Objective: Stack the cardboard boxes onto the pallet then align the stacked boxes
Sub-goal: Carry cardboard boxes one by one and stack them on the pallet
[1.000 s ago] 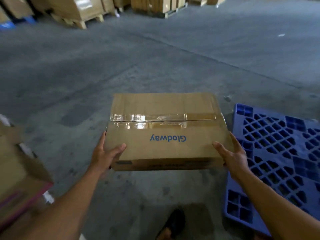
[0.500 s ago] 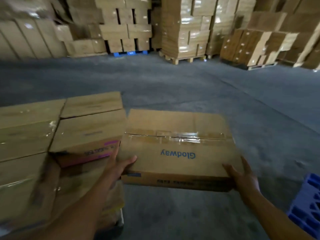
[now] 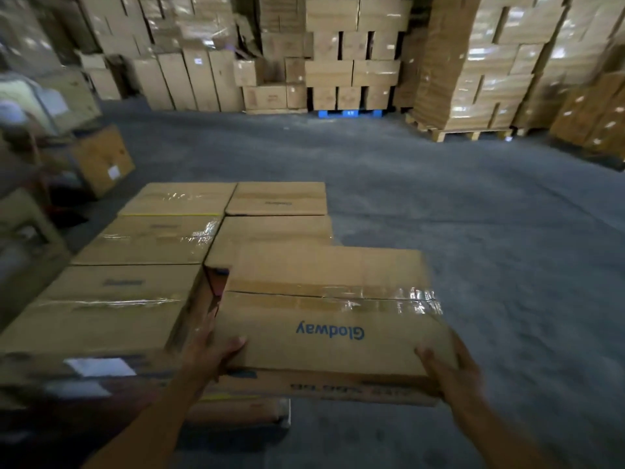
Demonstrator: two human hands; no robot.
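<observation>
The person holds a brown box [image 3: 324, 319] in the low middle of the frame. It says "Glodway" in blue, upside down, and shiny tape runs across its top. The left hand [image 3: 209, 357] grips the near left corner. Its thumb lies on top and the other fingers go down the side, mostly hidden. The right hand [image 3: 453, 374] grips the near right corner the same way. So the box sits between the two hands. Just left of it is a flat pile of boxes [image 3: 135, 289]. The held box's far edge covers part of that pile, but I cannot tell if they touch. Gray floor [image 3: 490, 231] fills the right side.
</observation>
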